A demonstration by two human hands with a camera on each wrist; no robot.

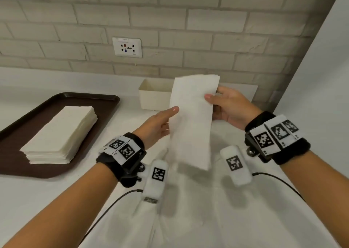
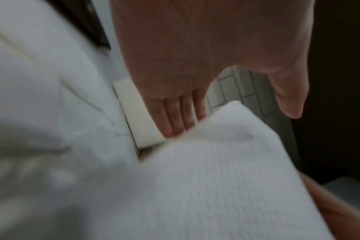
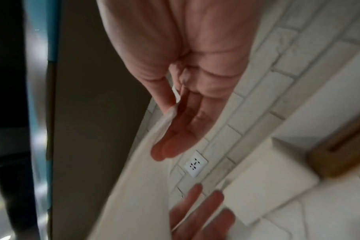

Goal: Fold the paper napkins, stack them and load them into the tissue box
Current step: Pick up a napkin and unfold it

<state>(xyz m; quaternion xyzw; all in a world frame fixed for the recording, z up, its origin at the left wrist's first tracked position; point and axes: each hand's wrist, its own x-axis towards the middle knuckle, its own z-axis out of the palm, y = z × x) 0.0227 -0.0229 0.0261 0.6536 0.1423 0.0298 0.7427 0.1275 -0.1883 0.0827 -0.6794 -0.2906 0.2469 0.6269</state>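
Note:
A long white folded napkin (image 1: 190, 123) hangs upright in the air between my hands, above the counter. My right hand (image 1: 226, 106) pinches its right edge, thumb on the front and fingers behind; the right wrist view shows those fingers through the napkin (image 3: 138, 178). My left hand (image 1: 160, 123) lies with straight fingers against the napkin's left edge. In the left wrist view its thumb stands clear of the napkin (image 2: 216, 178). The cream tissue box (image 1: 151, 96) stands open behind the napkin, by the wall. A stack of folded napkins (image 1: 58, 134) lies on a brown tray (image 1: 105, 104) at the left.
A white cloth (image 1: 188, 210) covers the counter under my hands. The brick wall carries a white socket (image 1: 127, 47). A pale side wall (image 1: 321, 77) closes the right. Wrist-camera cables trail over the counter toward me.

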